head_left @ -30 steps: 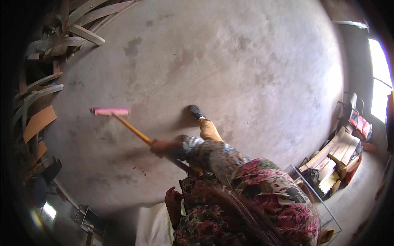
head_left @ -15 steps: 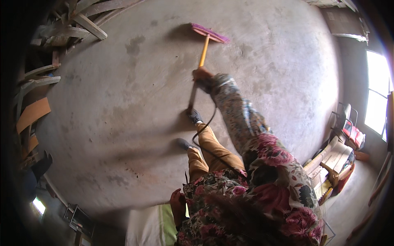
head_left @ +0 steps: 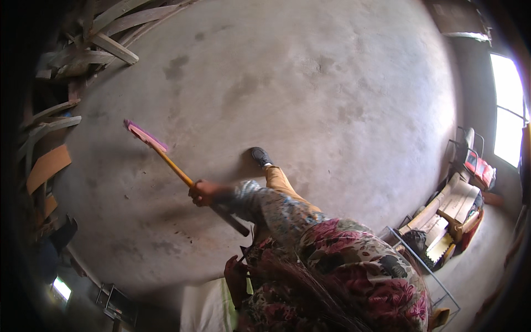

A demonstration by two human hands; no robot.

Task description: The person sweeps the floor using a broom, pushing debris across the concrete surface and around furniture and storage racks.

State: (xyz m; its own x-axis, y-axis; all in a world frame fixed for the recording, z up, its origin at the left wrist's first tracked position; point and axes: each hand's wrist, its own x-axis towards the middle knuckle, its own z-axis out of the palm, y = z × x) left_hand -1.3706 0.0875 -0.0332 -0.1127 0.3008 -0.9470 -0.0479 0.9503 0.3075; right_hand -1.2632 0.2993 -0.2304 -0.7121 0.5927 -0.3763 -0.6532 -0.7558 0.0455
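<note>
My right hand point(head_left: 202, 193) is closed around the yellow handle of a broom point(head_left: 178, 172), left of the middle. Its pink head with purple bristles point(head_left: 145, 136) points to the far left over the concrete floor. The dark lower end of the handle point(head_left: 235, 223) sticks out behind my hand, toward my body. Close against my flowered top, my left hand point(head_left: 235, 272) is in shadow with its fingers bent. What it holds, if anything, cannot be made out. One dark shoe point(head_left: 260, 156) shows on the floor beyond my right forearm.
Stacked wooden beams point(head_left: 113, 48) and an orange-brown board point(head_left: 48, 167) line the left side. At the right, cardboard and boxes point(head_left: 459, 205) lie beside a metal frame point(head_left: 423, 265), below a bright window point(head_left: 508, 110). A pale green-edged cloth point(head_left: 204, 304) is at the bottom.
My right hand has swung the broom left and nearer to me, its head passing from the top middle to the left. My right arm now hides my other shoe.
</note>
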